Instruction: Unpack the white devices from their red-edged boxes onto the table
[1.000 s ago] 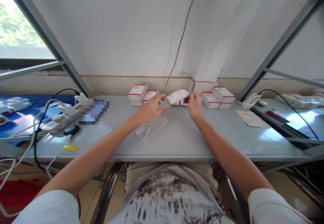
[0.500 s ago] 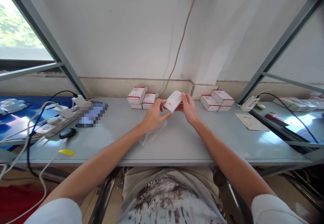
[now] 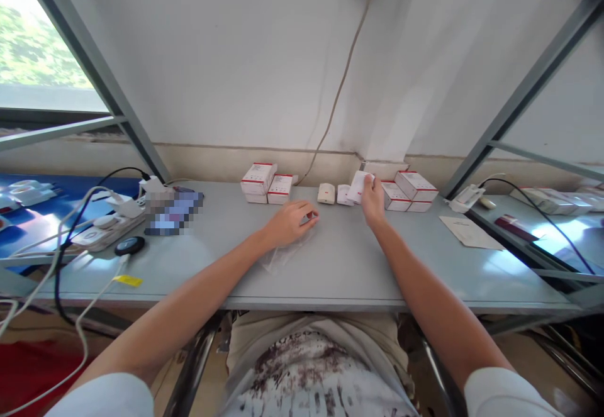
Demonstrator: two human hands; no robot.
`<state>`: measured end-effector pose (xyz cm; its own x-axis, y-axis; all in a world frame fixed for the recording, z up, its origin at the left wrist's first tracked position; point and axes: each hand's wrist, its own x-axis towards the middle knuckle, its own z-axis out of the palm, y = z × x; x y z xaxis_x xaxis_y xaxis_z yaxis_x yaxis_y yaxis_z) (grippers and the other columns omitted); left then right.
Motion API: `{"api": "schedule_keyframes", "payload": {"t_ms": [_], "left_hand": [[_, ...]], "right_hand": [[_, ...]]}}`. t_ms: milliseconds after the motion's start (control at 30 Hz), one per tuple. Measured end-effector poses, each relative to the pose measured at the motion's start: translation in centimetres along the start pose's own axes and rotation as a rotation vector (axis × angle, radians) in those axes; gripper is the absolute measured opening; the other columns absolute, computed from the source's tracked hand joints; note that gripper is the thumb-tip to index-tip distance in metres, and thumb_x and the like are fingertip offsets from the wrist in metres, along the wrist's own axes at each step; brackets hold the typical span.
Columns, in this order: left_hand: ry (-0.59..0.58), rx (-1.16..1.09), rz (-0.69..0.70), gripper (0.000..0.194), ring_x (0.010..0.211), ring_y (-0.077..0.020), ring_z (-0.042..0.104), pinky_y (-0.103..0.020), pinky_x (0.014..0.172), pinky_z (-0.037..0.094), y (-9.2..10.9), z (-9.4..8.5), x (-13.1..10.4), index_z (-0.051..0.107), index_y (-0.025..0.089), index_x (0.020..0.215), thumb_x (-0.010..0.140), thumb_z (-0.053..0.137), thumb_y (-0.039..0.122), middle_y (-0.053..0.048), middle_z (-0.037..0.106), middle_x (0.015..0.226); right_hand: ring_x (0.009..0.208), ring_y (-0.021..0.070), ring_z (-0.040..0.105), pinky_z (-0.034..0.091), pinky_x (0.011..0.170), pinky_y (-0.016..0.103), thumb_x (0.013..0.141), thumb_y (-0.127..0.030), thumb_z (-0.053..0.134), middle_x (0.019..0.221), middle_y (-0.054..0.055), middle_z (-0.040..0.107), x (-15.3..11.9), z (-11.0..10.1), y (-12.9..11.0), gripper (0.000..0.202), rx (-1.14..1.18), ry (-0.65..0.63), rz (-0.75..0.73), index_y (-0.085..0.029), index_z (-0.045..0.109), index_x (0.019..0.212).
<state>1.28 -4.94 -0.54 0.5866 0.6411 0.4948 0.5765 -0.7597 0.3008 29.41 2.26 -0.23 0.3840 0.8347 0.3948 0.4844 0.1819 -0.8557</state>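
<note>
A small flat white plastic device [image 3: 359, 187] is gripped between the thumb and fingers of my right hand [image 3: 372, 200], tilted up just left of the right-hand boxes. Beside it on the table stand another white device [image 3: 344, 195] and a cream-coloured device [image 3: 326, 194]. My left hand [image 3: 293, 222] hovers over the middle of the table, fingers loosely curled with a small gap to the thumb and nothing visible in it. Under its wrist lies a clear plastic bag [image 3: 283, 257], partly covered by the hand.
White boxes with red edges form a left group [image 3: 258, 178] and a right group [image 3: 415, 185] at the back. A phone [image 3: 172, 214], a power strip [image 3: 106, 231] and a black round device [image 3: 129, 245] are at left. A paper sheet [image 3: 469, 231] lies at right.
My right hand has carried the white device right and back, towards the right-hand boxes. My left hand has let go of it. The small devices behind have come into sight.
</note>
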Motion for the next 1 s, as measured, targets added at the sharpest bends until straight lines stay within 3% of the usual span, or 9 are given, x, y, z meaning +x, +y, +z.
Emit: {"api": "schedule_keyframes", "payload": {"t_ms": [100,300,600,800,1000], "left_hand": [[0.013,0.005,0.010,0.025,0.105,-0.0254,0.069,-0.042,0.099,0.051,0.0,-0.1,0.1,0.069,0.023,0.110,0.113,0.053,0.041,-0.006,0.075,0.106],[0.025,0.002,0.010,0.025,0.102,-0.0248,0.069,-0.042,0.099,0.051,-0.2,-0.1,0.1,0.070,0.023,0.109,0.113,0.053,0.041,-0.006,0.075,0.105],[0.014,0.002,0.008,0.029,0.103,-0.0255,0.069,-0.044,0.099,0.053,-0.3,0.0,0.1,0.071,0.022,0.108,0.113,0.051,0.043,-0.008,0.075,0.106],[0.008,0.005,0.013,0.027,0.103,-0.0257,0.068,-0.043,0.098,0.053,-0.2,0.0,0.1,0.071,0.022,0.108,0.113,0.052,0.041,-0.007,0.075,0.106],[-0.009,0.006,0.002,0.030,0.102,-0.0260,0.069,-0.044,0.096,0.053,-0.1,-0.1,0.1,0.072,0.022,0.107,0.113,0.050,0.043,-0.008,0.075,0.105]], "right_hand": [[0.134,0.0339,0.065,0.050,0.111,0.044,0.109,-0.074,0.029,0.137,0.021,0.072,0.9,-1.2,1.0,0.073,-0.205,0.017,0.079,-0.018,0.063,0.141],[0.129,0.0390,0.070,0.049,0.110,0.049,0.113,-0.057,0.038,0.131,0.029,0.074,1.5,-2.1,2.3,0.059,-0.439,-0.055,0.169,-0.012,0.064,0.139],[0.124,0.0383,0.071,0.051,0.107,0.052,0.111,-0.038,0.045,0.120,0.025,0.076,1.0,-1.7,1.9,0.039,-0.578,-0.085,0.022,-0.015,0.074,0.124],[0.127,0.0391,0.070,0.051,0.110,0.053,0.108,-0.027,0.047,0.124,0.024,0.077,1.0,-1.7,1.9,0.038,-0.643,-0.146,-0.011,-0.015,0.075,0.130],[0.133,0.0376,0.068,0.050,0.112,0.050,0.107,-0.028,0.050,0.134,0.023,0.076,1.4,-1.7,2.2,0.042,-0.613,-0.178,-0.029,-0.014,0.072,0.141]]}}
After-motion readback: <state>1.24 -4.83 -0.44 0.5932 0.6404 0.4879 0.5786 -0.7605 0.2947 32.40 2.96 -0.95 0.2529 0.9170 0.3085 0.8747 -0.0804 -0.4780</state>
